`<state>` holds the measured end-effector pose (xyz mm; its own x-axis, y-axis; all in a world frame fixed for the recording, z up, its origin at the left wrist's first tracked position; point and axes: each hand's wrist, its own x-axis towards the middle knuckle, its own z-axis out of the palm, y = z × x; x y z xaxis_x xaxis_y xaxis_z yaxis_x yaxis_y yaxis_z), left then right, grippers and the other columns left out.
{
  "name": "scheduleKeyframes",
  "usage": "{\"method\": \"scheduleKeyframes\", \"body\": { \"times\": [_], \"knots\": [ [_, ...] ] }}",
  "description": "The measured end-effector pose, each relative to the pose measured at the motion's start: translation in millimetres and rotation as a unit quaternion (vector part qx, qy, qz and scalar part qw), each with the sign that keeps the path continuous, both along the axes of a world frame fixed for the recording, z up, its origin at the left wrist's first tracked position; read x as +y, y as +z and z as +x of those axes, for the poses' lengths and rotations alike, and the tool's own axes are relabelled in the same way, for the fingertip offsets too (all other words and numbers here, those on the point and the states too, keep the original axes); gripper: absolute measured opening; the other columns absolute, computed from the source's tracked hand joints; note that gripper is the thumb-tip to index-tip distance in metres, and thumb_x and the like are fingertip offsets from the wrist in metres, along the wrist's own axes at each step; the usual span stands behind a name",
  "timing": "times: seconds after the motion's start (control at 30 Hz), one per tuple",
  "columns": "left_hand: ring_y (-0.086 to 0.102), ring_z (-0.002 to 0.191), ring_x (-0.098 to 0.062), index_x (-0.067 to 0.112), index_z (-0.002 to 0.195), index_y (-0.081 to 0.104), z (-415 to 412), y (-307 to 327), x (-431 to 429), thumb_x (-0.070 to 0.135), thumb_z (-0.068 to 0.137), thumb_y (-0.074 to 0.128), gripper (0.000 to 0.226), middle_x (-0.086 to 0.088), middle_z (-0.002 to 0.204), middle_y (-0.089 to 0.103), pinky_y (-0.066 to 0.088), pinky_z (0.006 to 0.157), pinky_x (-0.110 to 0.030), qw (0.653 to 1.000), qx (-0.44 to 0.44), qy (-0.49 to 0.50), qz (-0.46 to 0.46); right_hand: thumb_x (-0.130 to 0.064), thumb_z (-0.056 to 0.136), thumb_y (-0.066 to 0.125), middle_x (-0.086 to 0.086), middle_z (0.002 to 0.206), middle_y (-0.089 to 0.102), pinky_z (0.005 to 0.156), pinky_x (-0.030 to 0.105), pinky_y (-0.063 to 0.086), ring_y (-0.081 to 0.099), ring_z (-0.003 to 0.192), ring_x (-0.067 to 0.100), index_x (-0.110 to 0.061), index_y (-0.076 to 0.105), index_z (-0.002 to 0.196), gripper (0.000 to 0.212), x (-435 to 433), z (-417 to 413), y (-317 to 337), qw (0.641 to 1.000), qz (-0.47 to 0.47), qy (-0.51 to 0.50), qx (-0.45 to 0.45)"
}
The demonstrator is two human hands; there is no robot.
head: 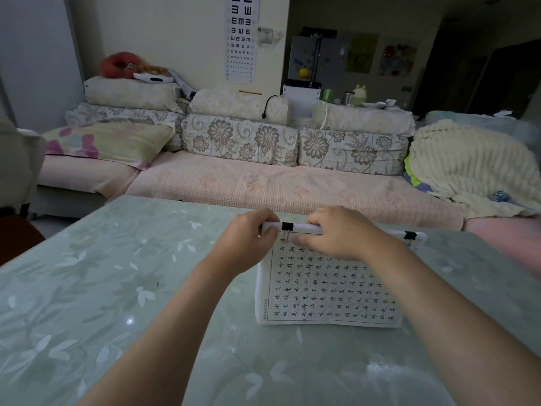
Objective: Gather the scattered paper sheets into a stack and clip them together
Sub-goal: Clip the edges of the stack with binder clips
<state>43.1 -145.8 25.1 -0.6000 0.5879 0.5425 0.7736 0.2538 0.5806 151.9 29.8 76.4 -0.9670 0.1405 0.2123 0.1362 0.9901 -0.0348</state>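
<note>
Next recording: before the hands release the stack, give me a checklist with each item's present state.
1. Sheets gathered into one paper stack on the table: ok.
2. Left binder clip seated on the far edge: ok.
3. Right binder clip seated on the far edge: ok.
4. Every sheet caught by both clips: cannot tell.
5. Left hand and right hand gripping the far edge: ok.

Your body, items in view: left forearm, bare; right forearm, bare; left hand, ungloved; right hand, ungloved.
</note>
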Motion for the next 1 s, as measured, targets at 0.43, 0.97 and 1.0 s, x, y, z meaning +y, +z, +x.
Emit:
{"method": "scheduleKeyframes", "body": {
  "times": [0.43, 0.97, 1.0],
  "knots": [
    [0.053, 0.067, -0.015, 0.023, 0.108, 0.059, 47, 35, 74, 0.029, 0.093, 0.047, 0.021, 0.007, 0.08, 0.06, 0.038, 0.055, -0.026, 0.929, 0.228, 0.0, -0.29, -0.049, 0.084, 0.071, -0.011, 0.079, 0.066, 0.061, 0.029, 0.047, 0.06, 0.071, 0.009, -0.029, 0.072, 0.094, 0.022, 46, 49, -4, 0.994, -0.094, -0.008, 0.059],
    [0.059, 0.065, -0.011, 0.028, 0.104, 0.054, 49, 42, 85, 0.033, 0.098, 0.051, 0.009, 0.009, 0.077, 0.06, 0.046, 0.053, -0.024, 0.959, 0.159, 0.097, -0.212, -0.044, 0.082, 0.073, 0.019, 0.164, 0.004, 0.122, 0.048, 0.015, 0.011, 0.15, 0.035, -0.004, -0.001, 0.157, 0.112, 89, 77, -49, 0.921, -0.021, -0.179, 0.344],
    [0.06, 0.063, -0.012, 0.029, 0.103, 0.054, 45, 44, 79, 0.033, 0.097, 0.053, 0.007, 0.008, 0.076, 0.061, 0.048, 0.052, -0.024, 0.971, 0.115, 0.106, -0.179, -0.045, 0.082, 0.074, 0.017, 0.165, -0.004, 0.123, 0.047, 0.011, 0.005, 0.151, 0.034, -0.005, -0.009, 0.157, 0.118, 87, 73, -56, 0.917, -0.09, -0.184, 0.343]
  ]
}}
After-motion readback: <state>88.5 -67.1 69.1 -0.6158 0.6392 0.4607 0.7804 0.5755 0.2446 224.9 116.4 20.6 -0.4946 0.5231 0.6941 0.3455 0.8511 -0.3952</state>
